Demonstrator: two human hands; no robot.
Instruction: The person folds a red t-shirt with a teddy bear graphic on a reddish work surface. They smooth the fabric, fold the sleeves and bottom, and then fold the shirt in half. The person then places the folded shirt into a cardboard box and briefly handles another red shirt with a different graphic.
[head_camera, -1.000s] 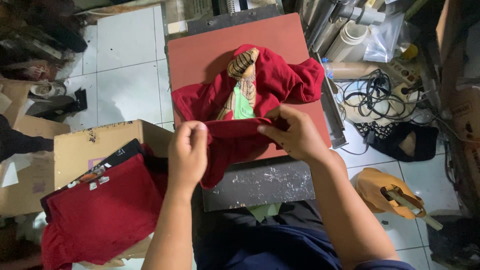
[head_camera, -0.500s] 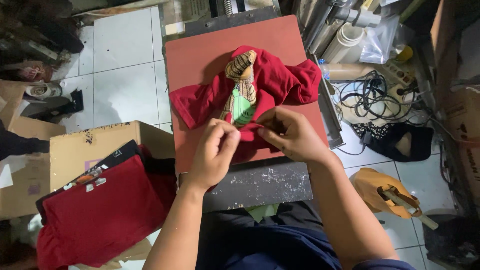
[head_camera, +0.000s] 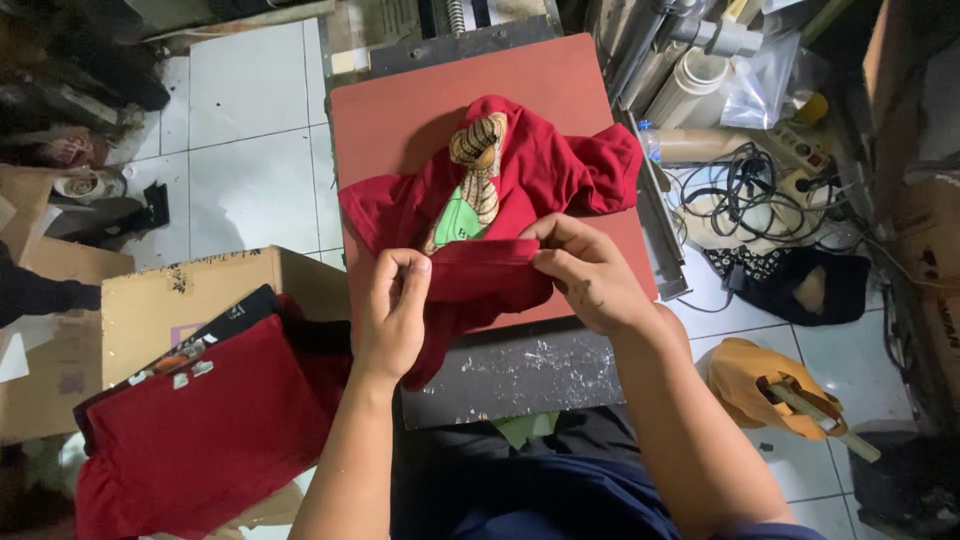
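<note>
A crumpled red shirt (head_camera: 550, 170) with a striped brown and green print lies on the reddish pad (head_camera: 400, 100) of a heat press. My left hand (head_camera: 392, 312) pinches the near hem of the shirt at its left end. My right hand (head_camera: 583, 272) pinches the same hem further right. The hem is stretched flat between both hands, and the loose cloth hangs down over the press's front edge.
A stack of folded red and black shirts (head_camera: 200, 420) rests on a cardboard box (head_camera: 190, 290) at my left. Rolls, cables and a power strip (head_camera: 760, 170) crowd the right side. An orange-handled tool (head_camera: 780, 390) lies on the white tiled floor.
My left hand moved left and away from my right, spreading the shirt's hem out between them. Half a second ago both hands were close together on the bunched cloth.
</note>
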